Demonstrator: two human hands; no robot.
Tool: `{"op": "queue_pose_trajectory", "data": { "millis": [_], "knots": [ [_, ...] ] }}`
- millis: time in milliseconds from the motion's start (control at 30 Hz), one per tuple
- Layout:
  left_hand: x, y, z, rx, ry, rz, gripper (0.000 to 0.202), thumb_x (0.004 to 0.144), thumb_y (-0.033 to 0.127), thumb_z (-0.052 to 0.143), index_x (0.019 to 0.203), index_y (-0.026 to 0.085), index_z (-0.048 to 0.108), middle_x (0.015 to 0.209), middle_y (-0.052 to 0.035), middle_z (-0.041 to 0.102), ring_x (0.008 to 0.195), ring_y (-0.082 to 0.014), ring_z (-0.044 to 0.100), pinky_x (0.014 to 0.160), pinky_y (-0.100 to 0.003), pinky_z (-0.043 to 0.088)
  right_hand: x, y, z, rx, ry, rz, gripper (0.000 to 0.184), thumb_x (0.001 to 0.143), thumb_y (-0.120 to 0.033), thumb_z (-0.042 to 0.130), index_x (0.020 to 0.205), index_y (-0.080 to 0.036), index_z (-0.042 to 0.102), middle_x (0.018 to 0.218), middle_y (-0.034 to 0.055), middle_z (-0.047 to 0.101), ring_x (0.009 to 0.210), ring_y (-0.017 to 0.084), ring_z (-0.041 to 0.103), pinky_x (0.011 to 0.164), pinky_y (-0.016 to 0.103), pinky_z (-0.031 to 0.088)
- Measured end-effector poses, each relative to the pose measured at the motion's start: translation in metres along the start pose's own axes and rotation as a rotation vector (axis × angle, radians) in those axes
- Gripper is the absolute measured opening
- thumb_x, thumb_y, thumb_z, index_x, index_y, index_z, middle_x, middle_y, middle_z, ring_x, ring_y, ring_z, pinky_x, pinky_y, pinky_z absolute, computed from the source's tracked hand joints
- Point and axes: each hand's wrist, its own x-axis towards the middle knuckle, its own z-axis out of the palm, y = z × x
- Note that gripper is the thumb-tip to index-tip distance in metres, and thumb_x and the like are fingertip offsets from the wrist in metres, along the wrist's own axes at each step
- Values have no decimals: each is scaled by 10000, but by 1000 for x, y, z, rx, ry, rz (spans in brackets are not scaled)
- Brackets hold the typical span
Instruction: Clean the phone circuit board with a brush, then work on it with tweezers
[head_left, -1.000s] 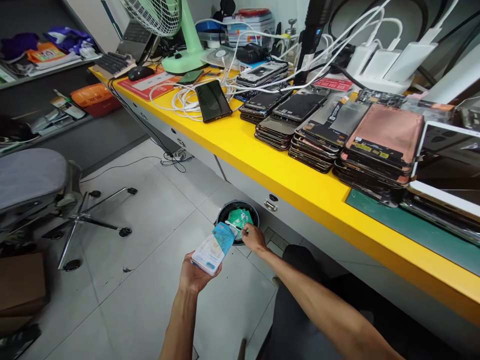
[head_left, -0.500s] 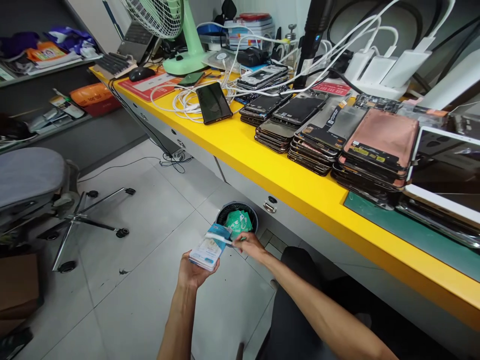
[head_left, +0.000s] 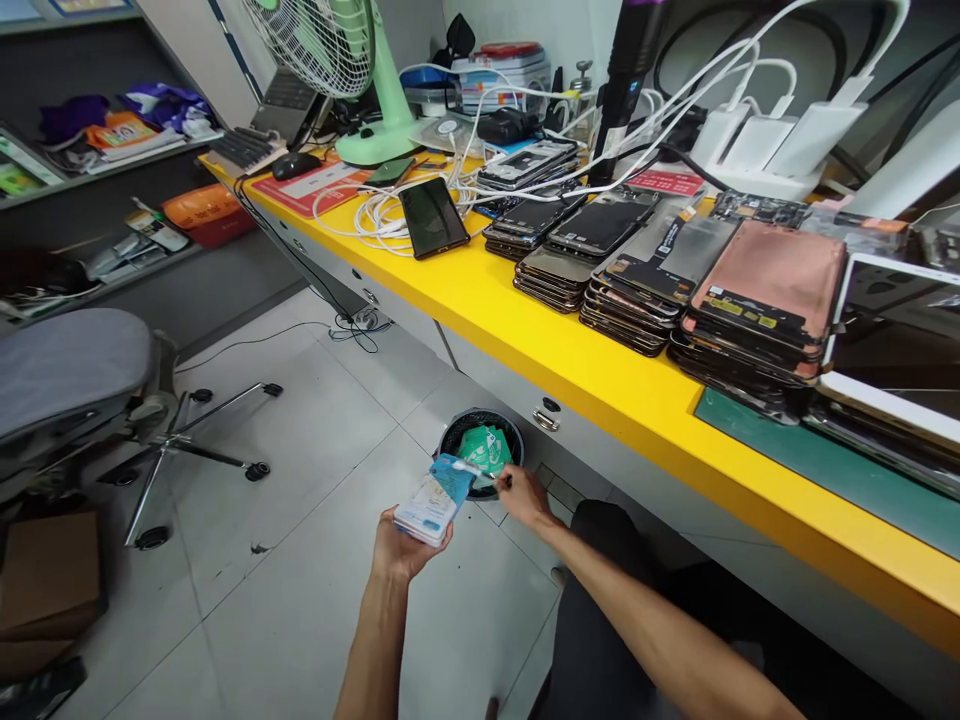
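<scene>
Bright, even light is falling from above onto the yellow workbench [head_left: 570, 370], spreading a soft glare along its top, while dull reflections are lying across the phone screens [head_left: 604, 222] on it. Mild shadow is gathering under the bench around the waste bin [head_left: 480, 450], and the wide lens is bending the shelves [head_left: 112, 150] left of the bench, though the picture is staying fairly sharp throughout.

No wording can be read anywhere: the print on the blue-and-white packet [head_left: 429, 505], the red mat [head_left: 309, 190] on the worktop [head_left: 570, 375] and the yellow label [head_left: 724, 307] on a phone panel is too small or blurred.
</scene>
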Motion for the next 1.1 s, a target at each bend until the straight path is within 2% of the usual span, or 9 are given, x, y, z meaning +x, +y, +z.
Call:
{"op": "queue_pose_trajectory", "data": {
  "millis": [100,267,433,600,767,933,1100],
  "knots": [
    [1,-1,1,-6,-7,9,407,949,424,593,1282,190,570,1309,-106,581,1161,-278,583,975,-520,502,7,1,-9,-4,46,48,277,976,-361,593,1164,-163,636,1146,79,660,952,200,660,819,394,569],
    [4,-1,4,-32,-9,-21,395,952,419,589,1273,189,577,1306,-103,583,1154,-272,587,972,-508,506,6,0,-8,-21,-51,51,277,958,-345,627,1155,-151,641,1113,70,670,905,189,670,769,369,582],
    [4,-7,-3,-65,10,-37,412,947,409,602,1286,178,565,1304,-107,582,1150,-274,591,960,-510,514,6,2,-12,-45,8,55,279,972,-357,600,1166,-159,634,1145,80,660,954,201,661,814,393,572],
    [2,-5,-5,-85,-16,-24,375,966,411,569,1256,173,588,1286,-96,592,1130,-268,599,952,-487,521,0,8,-8,-29,-116,29,251,956,-347,630,1103,-144,653,1041,57,683,839,167,669,727,341,581],
    [0,-2,-6,-92,-42,-31,394,955,416,586,1259,165,585,1282,-94,594,1137,-280,599,947,-493,524,6,10,-18,-57,29,46,254,978,-354,591,1131,-159,641,1103,72,667,911,184,661,786,370,572],
    [6,-1,0,-107,-18,-19,373,961,408,579,1270,199,580,1317,-107,578,1149,-257,590,973,-494,511,0,8,-18,-72,-58,27,248,959,-363,625,1060,-138,656,953,36,683,746,140,655,657,300,568],
    [10,-2,2,-119,3,-38,386,955,405,590,1279,194,573,1320,-111,578,1158,-263,587,975,-506,507,3,4,-16,-110,55,31,249,978,-359,589,1120,-160,640,1085,67,665,893,179,656,773,362,568]
  ]
}}
